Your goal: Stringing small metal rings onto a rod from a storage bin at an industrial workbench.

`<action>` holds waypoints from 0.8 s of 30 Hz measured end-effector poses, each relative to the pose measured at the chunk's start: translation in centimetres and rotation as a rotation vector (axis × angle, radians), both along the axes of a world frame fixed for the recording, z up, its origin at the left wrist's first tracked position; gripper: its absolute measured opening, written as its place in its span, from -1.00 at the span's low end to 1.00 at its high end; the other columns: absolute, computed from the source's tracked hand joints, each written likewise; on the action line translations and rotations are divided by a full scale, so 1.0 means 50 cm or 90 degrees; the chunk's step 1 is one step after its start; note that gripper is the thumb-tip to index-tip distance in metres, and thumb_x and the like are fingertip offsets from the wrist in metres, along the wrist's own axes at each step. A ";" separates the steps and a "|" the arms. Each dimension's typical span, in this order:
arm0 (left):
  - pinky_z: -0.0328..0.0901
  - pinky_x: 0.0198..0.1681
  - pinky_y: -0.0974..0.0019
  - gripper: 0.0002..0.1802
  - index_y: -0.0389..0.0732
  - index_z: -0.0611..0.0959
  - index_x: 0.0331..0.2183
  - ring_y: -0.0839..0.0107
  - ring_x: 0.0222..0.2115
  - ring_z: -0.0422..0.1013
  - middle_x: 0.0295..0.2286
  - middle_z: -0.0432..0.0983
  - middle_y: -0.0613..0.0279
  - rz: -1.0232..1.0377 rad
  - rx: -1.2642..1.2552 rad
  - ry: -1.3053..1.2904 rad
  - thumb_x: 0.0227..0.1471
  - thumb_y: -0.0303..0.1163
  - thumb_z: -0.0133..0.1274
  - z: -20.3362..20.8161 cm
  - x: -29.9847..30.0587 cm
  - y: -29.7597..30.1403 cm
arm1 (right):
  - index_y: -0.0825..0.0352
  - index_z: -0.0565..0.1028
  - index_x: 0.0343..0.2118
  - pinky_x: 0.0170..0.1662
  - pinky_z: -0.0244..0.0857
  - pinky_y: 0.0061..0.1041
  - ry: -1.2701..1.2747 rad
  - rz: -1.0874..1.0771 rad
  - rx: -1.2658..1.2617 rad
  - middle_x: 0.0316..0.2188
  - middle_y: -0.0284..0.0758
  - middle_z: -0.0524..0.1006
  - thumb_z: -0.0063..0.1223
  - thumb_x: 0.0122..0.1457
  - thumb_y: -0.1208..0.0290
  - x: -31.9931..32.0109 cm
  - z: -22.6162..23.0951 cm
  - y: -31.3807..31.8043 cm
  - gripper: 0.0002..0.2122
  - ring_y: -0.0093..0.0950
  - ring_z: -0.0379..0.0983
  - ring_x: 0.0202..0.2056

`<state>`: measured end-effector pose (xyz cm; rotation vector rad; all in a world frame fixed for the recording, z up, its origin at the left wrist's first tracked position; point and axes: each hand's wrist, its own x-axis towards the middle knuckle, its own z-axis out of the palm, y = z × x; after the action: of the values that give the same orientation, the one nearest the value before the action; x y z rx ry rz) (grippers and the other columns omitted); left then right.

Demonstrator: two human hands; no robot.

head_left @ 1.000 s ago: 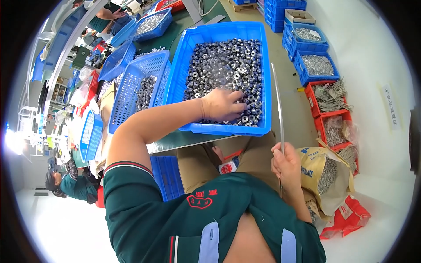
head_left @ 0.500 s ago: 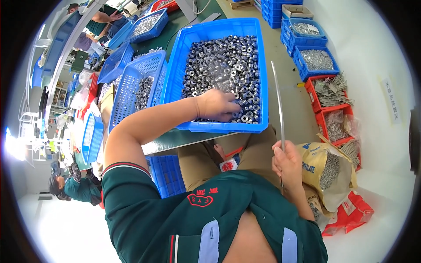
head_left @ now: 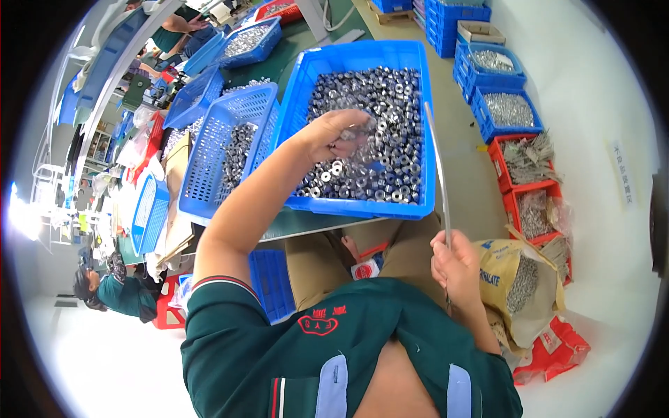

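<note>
A blue plastic bin [head_left: 426, 139] holds many small shiny metal rings [head_left: 390, 177], like nuts or bushings. My left hand [head_left: 341, 136] hovers over the heap near the bin's left side, thumb and fingers curved. Motion smears its fingertips, so whether any rings are in them is unclear. To the right of the bin, my right hand [head_left: 456, 268] is closed round a long thin metal rod [head_left: 440, 167]. The rod stands nearly upright in my fist, and its upper end reaches along the bin's right rim.
Left of the bin stands a perforated blue basket [head_left: 202, 164] with more rings. Red bins [head_left: 512, 174], blue crates [head_left: 481, 115] and an opened yellow-brown sack [head_left: 502, 279] of metal parts line the right wall. A person [head_left: 118, 292] is at far left; another is at the back.
My left hand has risen from the rings at the bin's near side and moved farther away and slightly left. The right hand still grips the rod. The whole view has shifted a little.
</note>
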<state>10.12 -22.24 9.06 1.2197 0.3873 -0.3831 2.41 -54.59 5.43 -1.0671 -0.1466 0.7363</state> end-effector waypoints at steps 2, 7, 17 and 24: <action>-0.05 -0.81 0.61 -0.73 -0.18 0.45 -0.35 0.68 -0.80 0.08 -0.52 0.37 0.18 0.050 -0.177 0.013 0.08 -0.16 -0.09 -0.002 0.013 0.024 | 0.36 0.30 -0.34 -0.73 -0.09 -0.78 -0.001 0.035 0.005 -0.71 -0.51 0.24 -0.13 0.18 0.49 -0.005 0.011 0.005 -0.93 -0.78 0.06 -0.78; 0.00 -0.81 0.63 -0.76 -0.21 0.44 -0.40 0.59 -0.69 0.15 -0.48 0.26 0.16 0.165 -0.378 -0.046 0.07 -0.22 -0.10 -0.012 0.008 0.039 | 0.37 0.31 -0.32 -0.71 -0.07 -0.78 0.019 0.149 0.034 -0.70 -0.51 0.22 -0.13 0.19 0.46 -0.003 0.024 0.034 -0.90 -0.77 0.06 -0.77; -0.01 -0.77 0.54 -0.78 -0.23 0.47 -0.50 0.56 -0.75 0.09 -0.55 0.35 0.09 0.133 -0.462 -0.106 -0.06 -0.25 -0.06 -0.022 -0.018 0.068 | 0.40 0.32 -0.34 -0.72 -0.09 -0.77 -0.010 0.185 0.012 -0.70 -0.52 0.20 -0.15 0.19 0.44 0.005 0.038 0.099 -0.88 -0.77 0.03 -0.77; -0.05 -0.74 0.53 -0.74 -0.23 0.52 -0.46 0.55 -0.76 0.07 -0.52 0.37 0.08 0.105 -0.399 -0.103 -0.06 -0.27 -0.17 -0.024 -0.018 0.067 | 0.40 0.33 -0.35 -0.74 -0.10 -0.77 -0.037 0.188 -0.023 -0.74 -0.53 0.16 -0.16 0.20 0.42 0.007 0.048 0.116 -0.87 -0.77 -0.01 -0.80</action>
<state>9.21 -18.88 7.86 0.5963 0.2007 -0.2327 2.74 -48.80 7.82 -1.1140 -0.3476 0.9768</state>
